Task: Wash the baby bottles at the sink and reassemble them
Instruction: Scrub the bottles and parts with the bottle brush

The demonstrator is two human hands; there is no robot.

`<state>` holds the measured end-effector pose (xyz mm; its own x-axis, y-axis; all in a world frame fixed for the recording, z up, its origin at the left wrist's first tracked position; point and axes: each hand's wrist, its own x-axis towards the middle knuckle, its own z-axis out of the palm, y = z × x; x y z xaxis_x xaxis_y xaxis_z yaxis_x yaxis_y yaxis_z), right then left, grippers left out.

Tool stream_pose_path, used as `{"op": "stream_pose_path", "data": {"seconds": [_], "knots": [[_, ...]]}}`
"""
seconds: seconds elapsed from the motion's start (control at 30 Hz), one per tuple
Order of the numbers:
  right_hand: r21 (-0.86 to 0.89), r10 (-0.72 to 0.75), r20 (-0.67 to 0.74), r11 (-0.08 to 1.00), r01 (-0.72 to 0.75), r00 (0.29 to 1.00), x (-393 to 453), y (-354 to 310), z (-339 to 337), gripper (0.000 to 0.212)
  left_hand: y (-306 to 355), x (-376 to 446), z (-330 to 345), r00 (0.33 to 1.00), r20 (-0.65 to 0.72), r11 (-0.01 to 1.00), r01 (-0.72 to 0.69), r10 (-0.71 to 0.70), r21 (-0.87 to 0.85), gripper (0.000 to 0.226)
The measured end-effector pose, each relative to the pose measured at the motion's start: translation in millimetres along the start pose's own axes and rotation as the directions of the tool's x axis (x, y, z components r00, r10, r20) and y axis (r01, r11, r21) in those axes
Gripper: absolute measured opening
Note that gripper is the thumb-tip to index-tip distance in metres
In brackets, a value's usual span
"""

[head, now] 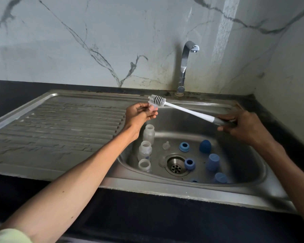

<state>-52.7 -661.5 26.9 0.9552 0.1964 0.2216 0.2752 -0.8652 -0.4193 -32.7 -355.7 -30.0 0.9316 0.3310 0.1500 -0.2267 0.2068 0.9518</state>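
Baby bottles (148, 132) wait at the basin's nine o'clock while the left hand (139, 116) pinches a clear teat (153, 108) steady for the brush (158, 100) gripped in the right hand (240, 126)

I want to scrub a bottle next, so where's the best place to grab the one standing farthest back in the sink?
Grip the farthest bottle around its body just below the neck, coming from above and the right. It stands upright with its open mouth up, close to the sink's left wall, with another bottle right in front.
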Motion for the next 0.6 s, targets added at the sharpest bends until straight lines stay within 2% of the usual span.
{"op": "stream_pose_path", "data": {"seconds": [0.23, 0.4, 0.6], "knots": [[0.032, 0.04, 0.012, 0.999, -0.041, 0.999, 3.7, 9.0, -6.7, 0.049, 4.8, 2.8, -1.8, 1.0, -0.007, 1.0, -0.009, 0.008, -0.029, 0.008], [0.033, -0.011, 0.007, 0.999, 0.011, 1.0, 1.9, 2.2, 0.4, 0.048, -0.6, 0.5, 0.9, 1.0, 0.015, 1.0, -0.014, 0.014, 0.0, 0.005], [0.032, 0.024, -0.004, 0.999, -0.024, 1.0, 2.4, 9.3, -4.9, 0.05, 2.6, 2.3, -0.6, 1.0, 0.017, 1.0, -0.013, 0.014, -0.014, 0.004]]}}
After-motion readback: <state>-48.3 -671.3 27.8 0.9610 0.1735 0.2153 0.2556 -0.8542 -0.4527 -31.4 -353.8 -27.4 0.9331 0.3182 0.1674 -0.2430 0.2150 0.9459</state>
